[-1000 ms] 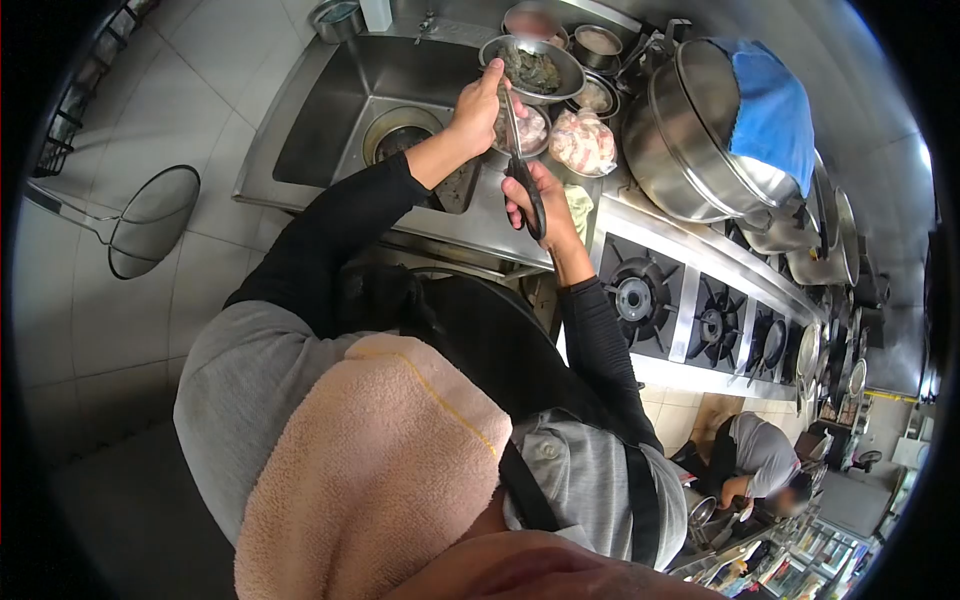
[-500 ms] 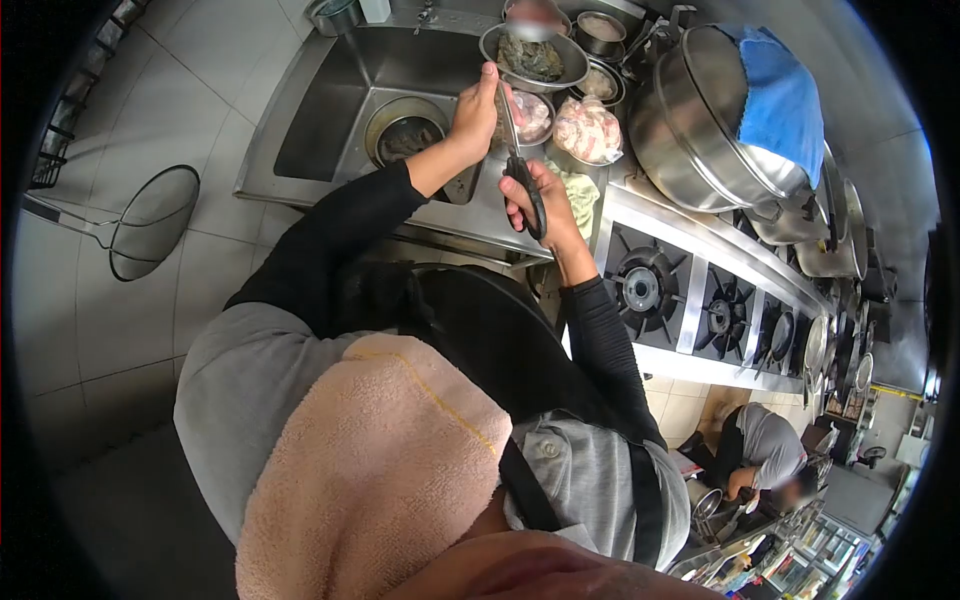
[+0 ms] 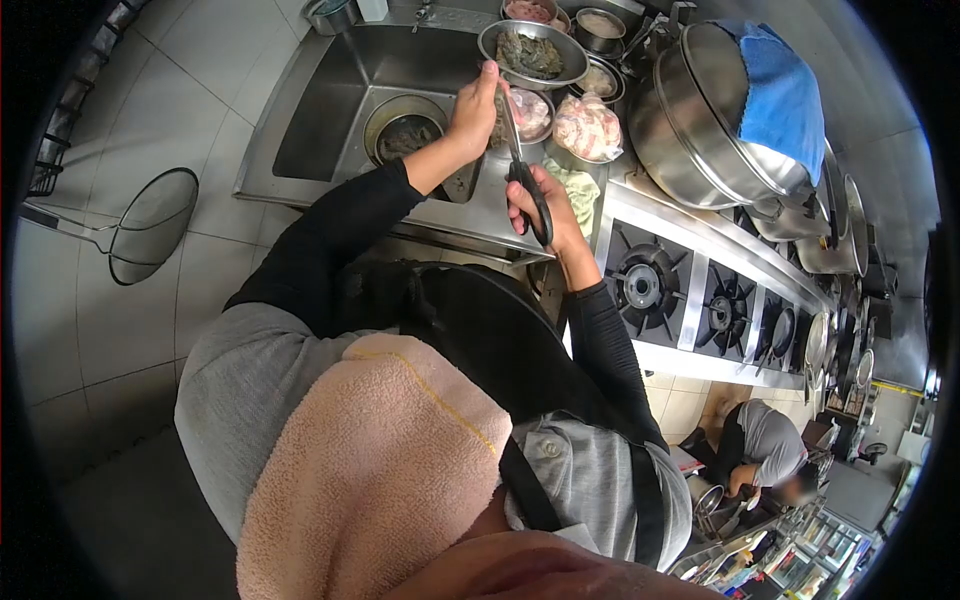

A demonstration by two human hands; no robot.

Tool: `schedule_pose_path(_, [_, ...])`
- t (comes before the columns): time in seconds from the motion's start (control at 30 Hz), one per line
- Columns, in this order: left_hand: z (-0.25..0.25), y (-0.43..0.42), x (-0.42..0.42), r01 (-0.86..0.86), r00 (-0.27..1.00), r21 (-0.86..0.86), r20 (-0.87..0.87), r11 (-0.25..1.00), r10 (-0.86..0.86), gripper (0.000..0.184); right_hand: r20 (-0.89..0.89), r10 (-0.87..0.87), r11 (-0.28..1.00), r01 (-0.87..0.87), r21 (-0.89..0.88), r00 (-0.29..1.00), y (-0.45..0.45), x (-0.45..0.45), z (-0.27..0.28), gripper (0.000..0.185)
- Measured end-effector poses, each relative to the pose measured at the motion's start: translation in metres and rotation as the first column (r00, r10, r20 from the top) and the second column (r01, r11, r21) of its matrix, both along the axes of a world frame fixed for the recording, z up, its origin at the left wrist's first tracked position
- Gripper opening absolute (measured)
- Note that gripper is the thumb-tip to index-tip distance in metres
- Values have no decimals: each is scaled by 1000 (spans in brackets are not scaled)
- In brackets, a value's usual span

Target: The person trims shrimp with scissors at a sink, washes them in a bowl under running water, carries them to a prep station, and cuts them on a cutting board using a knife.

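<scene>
My right hand (image 3: 552,205) is wrapped around the black handles of a pair of scissors (image 3: 527,190), whose blades point up and away from me over the counter beside the sink. My left hand (image 3: 472,118) is closed right beside the blades, its thumb and fingers pressed together. A small greyish-brown bit shows between that hand and the blades, too unclear to name. Just beyond the hands stands a metal bowl (image 3: 487,42) of dark grey, shrimp-like food (image 3: 530,56). In the sink sits a round pot (image 3: 378,118) with similar dark pieces in it.
Near my right hand are a bag of pale pink meat (image 3: 588,128), a bowl of meat (image 3: 530,113) and a green cloth (image 3: 573,190). A large steel pot (image 3: 690,120) and gas burners (image 3: 640,287) lie to the right. A strainer (image 3: 153,225) is at left; another person (image 3: 768,440) works behind.
My right hand and the scissors have shifted very slightly. The left hand stays almost in place beside the blades.
</scene>
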State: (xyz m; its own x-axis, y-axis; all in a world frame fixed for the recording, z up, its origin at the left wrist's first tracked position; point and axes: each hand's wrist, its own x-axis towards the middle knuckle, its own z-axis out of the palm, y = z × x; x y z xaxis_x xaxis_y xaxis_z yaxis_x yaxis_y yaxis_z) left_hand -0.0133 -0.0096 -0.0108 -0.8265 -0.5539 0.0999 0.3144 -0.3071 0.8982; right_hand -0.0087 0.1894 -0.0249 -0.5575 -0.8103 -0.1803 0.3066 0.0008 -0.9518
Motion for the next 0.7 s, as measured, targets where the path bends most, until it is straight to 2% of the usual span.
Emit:
schedule_pose_path(0.17, [10,-3,6,35,999,-78,-31,996,-38,58,-79,12,998,-7,66,997,1,0,9,38])
schedule_pose_path(0.27, [4,-7,1,21,999,-20,-39,1000,-22,60,-29,-7,1000,7,1,1000,-5,3,1,37])
schedule_pose_path(0.37, [-2,-10,-1,-16,998,-62,-57,998,12,62,-10,-2,1000,2,-17,1000,-9,5,9,37])
schedule_pose_path(0.47, [-1,-14,4,46,993,-160,-99,986,-62,61,6,26,999,-26,30,1000,-9,9,18,36])
schedule_pose_path(0.57, [5,-9,5,9,990,-112,-137,994,-24,61,17,20,1000,-20,9,1000,-7,13,15,36])
schedule_pose_path(0.7, [6,-13,7,6,994,-152,-109,988,-23,61,12,25,1000,-25,5,1000,-1,13,8,38])
